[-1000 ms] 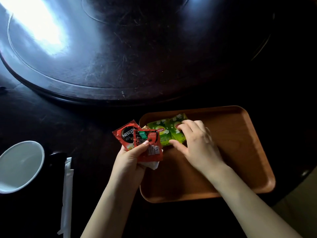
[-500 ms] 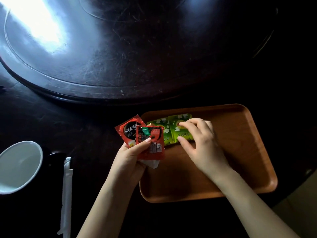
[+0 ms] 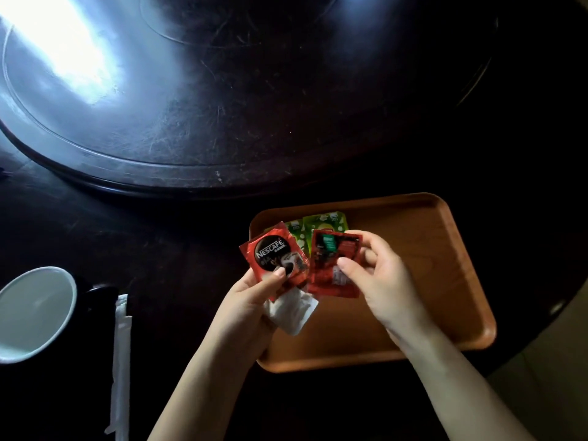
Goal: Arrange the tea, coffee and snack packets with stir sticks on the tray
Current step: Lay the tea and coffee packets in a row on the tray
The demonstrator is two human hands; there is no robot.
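Note:
An orange-brown tray (image 3: 445,281) lies on the dark table. Two green tea packets (image 3: 327,222) rest side by side in its far left corner. My left hand (image 3: 251,300) pinches a red Nescafé coffee packet (image 3: 273,256) over the tray's left edge, with a white packet (image 3: 294,310) tucked under it. My right hand (image 3: 381,281) holds a second red packet (image 3: 335,265) by its right side, just above the tray and next to the first. A paper-wrapped stir stick (image 3: 120,361) lies on the table to the left.
A cup with a white inside (image 3: 31,310) stands at the left edge next to the stir stick. A large dark round turntable (image 3: 254,90) fills the far half of the table, with glare at upper left. The table's edge curves off at lower right.
My right hand left the green tea packets and took the second red packet out of my left hand. The two red packets are now side by side. The green packets stay in the tray.

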